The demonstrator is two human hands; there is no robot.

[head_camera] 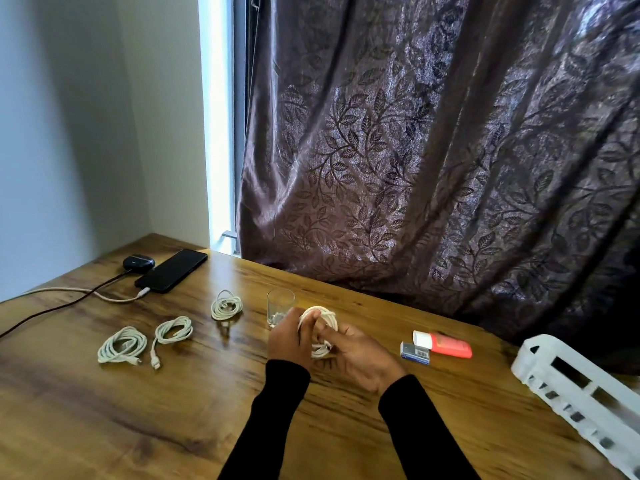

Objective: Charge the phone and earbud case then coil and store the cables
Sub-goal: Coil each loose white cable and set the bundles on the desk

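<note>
A coiled white cable is held upright between both hands over the wooden table. My left hand grips its left side and my right hand pinches its lower right. Three more white coils lie to the left: one near the glass, one in the middle, one furthest left. At the far left corner a black phone lies with a white cable plugged in. Beside it sits a dark earbud case with a dark cable attached.
An empty clear glass stands just behind my left hand. A red and white tube and a small blue box lie to the right. A white slotted basket sits at the right edge. A dark patterned curtain hangs behind the table.
</note>
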